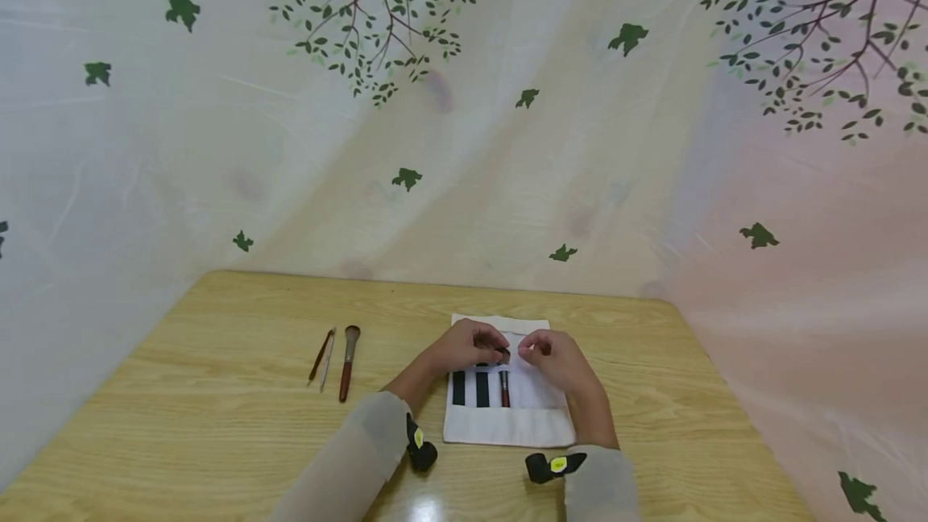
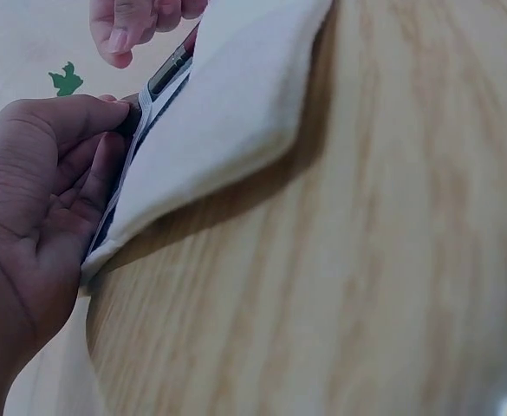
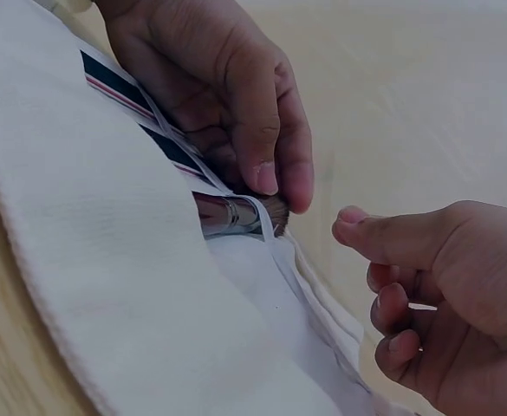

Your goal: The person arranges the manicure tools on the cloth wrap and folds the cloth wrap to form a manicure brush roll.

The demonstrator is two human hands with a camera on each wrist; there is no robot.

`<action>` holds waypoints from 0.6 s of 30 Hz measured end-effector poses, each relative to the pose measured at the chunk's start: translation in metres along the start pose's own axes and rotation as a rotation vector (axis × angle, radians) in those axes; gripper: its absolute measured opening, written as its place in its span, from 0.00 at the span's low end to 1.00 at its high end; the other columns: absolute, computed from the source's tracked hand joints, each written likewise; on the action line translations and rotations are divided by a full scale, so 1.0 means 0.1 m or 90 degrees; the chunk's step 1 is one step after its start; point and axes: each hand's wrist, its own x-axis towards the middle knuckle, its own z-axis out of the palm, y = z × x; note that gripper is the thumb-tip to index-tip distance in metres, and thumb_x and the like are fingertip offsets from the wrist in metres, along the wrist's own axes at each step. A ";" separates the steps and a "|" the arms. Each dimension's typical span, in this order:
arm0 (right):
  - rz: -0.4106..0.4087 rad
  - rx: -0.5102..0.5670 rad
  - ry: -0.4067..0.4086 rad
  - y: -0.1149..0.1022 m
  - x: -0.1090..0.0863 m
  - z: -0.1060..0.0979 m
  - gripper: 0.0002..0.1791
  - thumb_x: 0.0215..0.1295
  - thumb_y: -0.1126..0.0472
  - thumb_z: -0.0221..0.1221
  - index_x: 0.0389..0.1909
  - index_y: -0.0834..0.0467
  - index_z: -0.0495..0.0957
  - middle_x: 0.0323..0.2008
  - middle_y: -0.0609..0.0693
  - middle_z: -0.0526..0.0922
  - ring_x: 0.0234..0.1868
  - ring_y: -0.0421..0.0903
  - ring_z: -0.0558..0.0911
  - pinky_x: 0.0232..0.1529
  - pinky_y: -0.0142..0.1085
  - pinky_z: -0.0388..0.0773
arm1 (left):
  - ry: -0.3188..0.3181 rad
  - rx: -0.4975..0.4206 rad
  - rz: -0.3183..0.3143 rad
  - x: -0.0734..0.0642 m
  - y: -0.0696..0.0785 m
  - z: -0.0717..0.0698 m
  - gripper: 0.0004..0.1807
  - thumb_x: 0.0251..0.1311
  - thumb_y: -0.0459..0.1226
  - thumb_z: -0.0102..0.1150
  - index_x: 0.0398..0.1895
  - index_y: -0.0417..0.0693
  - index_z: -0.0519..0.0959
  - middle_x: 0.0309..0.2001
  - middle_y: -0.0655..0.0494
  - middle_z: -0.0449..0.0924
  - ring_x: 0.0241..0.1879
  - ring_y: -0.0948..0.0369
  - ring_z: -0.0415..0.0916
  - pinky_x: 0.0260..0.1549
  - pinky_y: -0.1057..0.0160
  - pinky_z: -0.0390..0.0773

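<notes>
"Leaf-printed cloth (image 1: pixel 471 240) hangs behind your wooden table (image 1: pixel 181 433). Where's the brush (image 1: pixel 504 390)?"

"Under a white band (image 3: pixel 267 221), in the pale roll (image 1: pixel 507 427) before you. Your left hand (image 1: pixel 464 345) pinches its bristle end."

"And your right hand (image 1: pixel 558 359)?"

"Just beside it, fingers loosely curled, holding nothing."

"Farther out?"

"Left of the roll, well apart from your hands, a loose brush (image 1: pixel 348 365) lies near two thin tools (image 1: pixel 328 359)."

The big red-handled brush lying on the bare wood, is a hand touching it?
No, the big brush lies apart from the left hand and right hand.
</notes>
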 end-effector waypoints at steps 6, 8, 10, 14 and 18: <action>-0.006 -0.021 -0.007 0.02 -0.03 -0.05 0.03 0.68 0.61 0.67 0.38 0.56 0.86 0.26 0.48 0.74 0.31 0.46 0.73 0.33 0.38 0.69 | -0.004 0.007 0.004 0.00 0.02 -0.01 0.10 0.64 0.31 0.67 0.47 0.44 0.87 0.41 0.57 0.88 0.42 0.65 0.81 0.43 0.65 0.78; 0.004 -0.031 -0.021 0.04 -0.04 -0.05 0.02 0.67 0.62 0.68 0.37 0.56 0.86 0.25 0.48 0.74 0.31 0.45 0.73 0.34 0.38 0.69 | -0.005 0.011 0.004 0.00 0.02 -0.01 0.10 0.64 0.31 0.67 0.47 0.44 0.87 0.41 0.57 0.88 0.42 0.65 0.81 0.43 0.65 0.78; 0.013 -0.043 -0.039 0.06 -0.05 -0.05 0.02 0.65 0.63 0.69 0.37 0.55 0.87 0.25 0.48 0.75 0.31 0.45 0.73 0.33 0.38 0.69 | -0.006 0.014 0.005 0.00 0.02 -0.01 0.10 0.64 0.31 0.67 0.47 0.44 0.87 0.42 0.57 0.88 0.42 0.65 0.81 0.43 0.65 0.78; 0.045 -0.053 -0.062 0.08 -0.07 -0.05 0.06 0.61 0.64 0.72 0.36 0.50 0.88 0.26 0.48 0.74 0.31 0.46 0.72 0.33 0.38 0.67 | -0.008 0.016 0.002 -0.01 0.03 -0.01 0.10 0.64 0.31 0.67 0.47 0.44 0.87 0.42 0.58 0.88 0.42 0.65 0.81 0.43 0.66 0.79; 0.066 -0.052 -0.073 0.08 -0.08 -0.05 0.07 0.59 0.65 0.73 0.36 0.50 0.89 0.25 0.50 0.74 0.30 0.47 0.71 0.32 0.39 0.66 | -0.010 0.019 0.000 -0.01 0.04 -0.01 0.10 0.64 0.31 0.67 0.48 0.44 0.87 0.42 0.58 0.88 0.41 0.66 0.81 0.43 0.66 0.79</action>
